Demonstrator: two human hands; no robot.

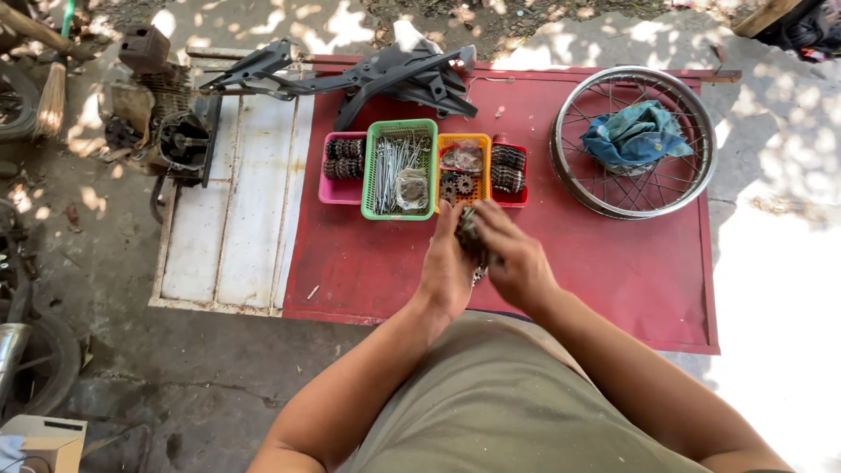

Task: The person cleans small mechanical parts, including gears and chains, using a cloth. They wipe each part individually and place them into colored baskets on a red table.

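Observation:
My left hand point(447, 267) and my right hand point(515, 256) are pressed together over a dark, greasy metal part point(467, 229), probably a sprocket or chain piece, held just in front of the trays. A bit of chain shows below the hands. Right behind them stands an orange tray point(480, 144) with gears and a bagged part. Beside it are a green tray point(372, 175) of long spokes, a pink tray point(331, 191) with dark coiled parts and a red tray point(519, 200) with chain rolls. All rest on a red board point(368, 263).
A spoked wheel rim point(632, 140) with a blue rag point(635, 133) inside lies at the right. A black plastic frame piece point(368, 77) lies behind the trays. A white panel point(232, 210), an engine point(162, 123) and tyres point(35, 359) sit at the left.

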